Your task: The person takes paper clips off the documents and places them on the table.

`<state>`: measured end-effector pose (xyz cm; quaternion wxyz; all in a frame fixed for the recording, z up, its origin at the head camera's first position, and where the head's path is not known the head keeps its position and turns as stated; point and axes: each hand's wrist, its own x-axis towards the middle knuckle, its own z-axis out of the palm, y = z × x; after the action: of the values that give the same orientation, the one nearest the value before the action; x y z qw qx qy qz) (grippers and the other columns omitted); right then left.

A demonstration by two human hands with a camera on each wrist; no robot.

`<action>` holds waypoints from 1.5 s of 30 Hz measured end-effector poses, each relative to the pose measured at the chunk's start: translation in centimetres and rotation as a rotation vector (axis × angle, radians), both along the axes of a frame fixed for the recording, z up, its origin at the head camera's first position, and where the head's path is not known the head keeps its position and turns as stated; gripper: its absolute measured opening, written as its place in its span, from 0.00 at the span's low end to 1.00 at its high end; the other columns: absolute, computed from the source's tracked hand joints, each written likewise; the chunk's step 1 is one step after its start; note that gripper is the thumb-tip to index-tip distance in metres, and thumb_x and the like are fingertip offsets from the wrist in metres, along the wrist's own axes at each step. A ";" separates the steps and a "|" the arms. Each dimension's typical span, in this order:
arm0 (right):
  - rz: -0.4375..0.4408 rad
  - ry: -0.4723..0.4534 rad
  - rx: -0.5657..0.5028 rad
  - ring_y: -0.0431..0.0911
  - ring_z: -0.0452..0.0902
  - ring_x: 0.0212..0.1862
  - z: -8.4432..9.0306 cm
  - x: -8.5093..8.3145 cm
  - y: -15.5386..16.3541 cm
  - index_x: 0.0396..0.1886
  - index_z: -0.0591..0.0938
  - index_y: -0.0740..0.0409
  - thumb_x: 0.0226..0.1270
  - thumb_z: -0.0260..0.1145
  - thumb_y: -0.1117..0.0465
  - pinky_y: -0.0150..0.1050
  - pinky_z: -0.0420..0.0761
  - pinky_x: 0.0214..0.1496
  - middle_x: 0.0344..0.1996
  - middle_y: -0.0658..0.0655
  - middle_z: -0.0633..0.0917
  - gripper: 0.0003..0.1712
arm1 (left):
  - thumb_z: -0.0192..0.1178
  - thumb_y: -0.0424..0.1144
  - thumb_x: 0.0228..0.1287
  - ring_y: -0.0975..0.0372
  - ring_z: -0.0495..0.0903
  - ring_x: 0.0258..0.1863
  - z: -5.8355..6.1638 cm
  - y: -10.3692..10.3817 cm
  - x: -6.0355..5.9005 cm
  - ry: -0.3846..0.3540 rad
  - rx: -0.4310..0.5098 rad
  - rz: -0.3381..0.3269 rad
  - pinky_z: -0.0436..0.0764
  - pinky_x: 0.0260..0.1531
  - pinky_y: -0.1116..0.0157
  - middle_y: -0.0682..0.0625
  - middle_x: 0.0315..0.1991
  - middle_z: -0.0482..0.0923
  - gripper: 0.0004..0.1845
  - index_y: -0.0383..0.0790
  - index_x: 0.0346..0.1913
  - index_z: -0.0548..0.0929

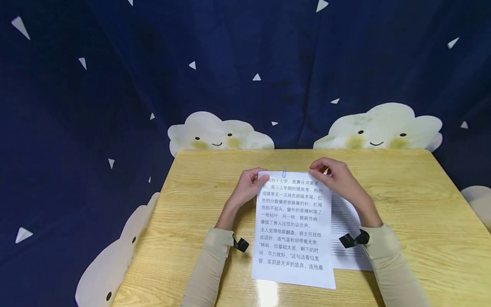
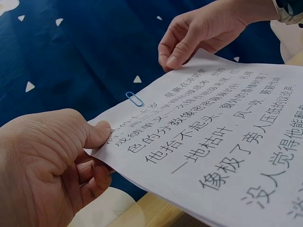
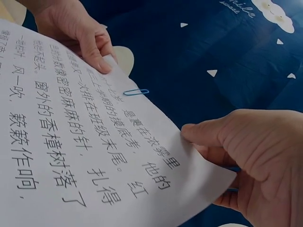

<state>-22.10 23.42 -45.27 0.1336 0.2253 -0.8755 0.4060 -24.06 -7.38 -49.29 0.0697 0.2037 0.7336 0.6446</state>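
A white sheet printed with large Chinese text (image 1: 293,230) lies lengthwise on the wooden table (image 1: 402,204), its far edge lifted. A blue paper clip (image 1: 284,172) sits on the middle of that far edge, also seen as the paper clip (image 2: 134,99) and the paper clip (image 3: 136,92). My left hand (image 1: 261,181) pinches the sheet's far left corner, thumb on top (image 2: 97,135). My right hand (image 1: 314,170) pinches the far right corner, its thumb (image 3: 199,135) lying on the print. More than one layer of paper shows at the pinched edge.
A second sheet with small print (image 1: 345,232) lies under the first, sticking out to the right beneath my right forearm. A dark blue cloth with white triangles and smiling clouds (image 1: 218,132) hangs behind the table. Black straps are on both wrists.
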 end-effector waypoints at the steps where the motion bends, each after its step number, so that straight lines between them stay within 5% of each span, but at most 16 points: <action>1: 0.006 -0.001 0.004 0.42 0.77 0.34 0.0 0.0 -0.1 0.42 0.87 0.59 0.69 0.73 0.67 0.30 0.73 0.36 0.32 0.52 0.87 0.05 | 0.59 0.32 0.78 0.62 0.74 0.18 0.0 0.0 0.0 0.001 -0.001 0.000 0.68 0.17 0.71 0.40 0.34 0.88 0.10 0.31 0.52 0.87; 7: 0.014 0.017 0.056 0.46 0.78 0.37 0.1 0.2 -0.7 0.43 0.87 0.61 0.69 0.73 0.68 0.29 0.73 0.39 0.34 0.54 0.86 0.05 | 0.59 0.32 0.78 0.62 0.76 0.19 0.1 0.3 0.1 -0.015 -0.009 0.006 0.70 0.19 0.71 0.38 0.35 0.88 0.11 0.29 0.53 0.87; 16: -0.017 0.034 0.143 0.52 0.78 0.48 -0.2 0.5 -1.9 0.43 0.87 0.62 0.70 0.72 0.67 0.52 0.79 0.51 0.41 0.58 0.86 0.04 | 0.56 0.26 0.77 0.59 0.76 0.19 0.1 0.6 0.2 -0.031 -0.006 -0.016 0.70 0.19 0.71 0.32 0.36 0.87 0.11 0.24 0.54 0.85; 30: -0.023 0.105 0.204 0.54 0.79 0.46 -0.5 0.8 -3.4 0.52 0.85 0.63 0.70 0.73 0.63 0.53 0.77 0.52 0.43 0.60 0.87 0.14 | 0.59 0.32 0.78 0.63 0.73 0.18 0.0 0.8 0.4 0.038 -0.037 -0.033 0.68 0.19 0.70 0.40 0.32 0.87 0.10 0.31 0.51 0.87; 45: -0.033 0.120 0.216 0.53 0.80 0.46 -1.2 1.2 -4.9 0.48 0.88 0.58 0.72 0.73 0.56 0.51 0.73 0.52 0.44 0.57 0.89 0.12 | 0.59 0.31 0.78 0.62 0.80 0.21 0.2 0.9 0.4 0.040 -0.035 -0.051 0.75 0.21 0.69 0.38 0.33 0.86 0.10 0.29 0.51 0.87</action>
<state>-20.95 18.52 -46.45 0.1674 0.2482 -0.9081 0.2927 -23.68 -6.45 -49.07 0.0750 0.2339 0.7404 0.6256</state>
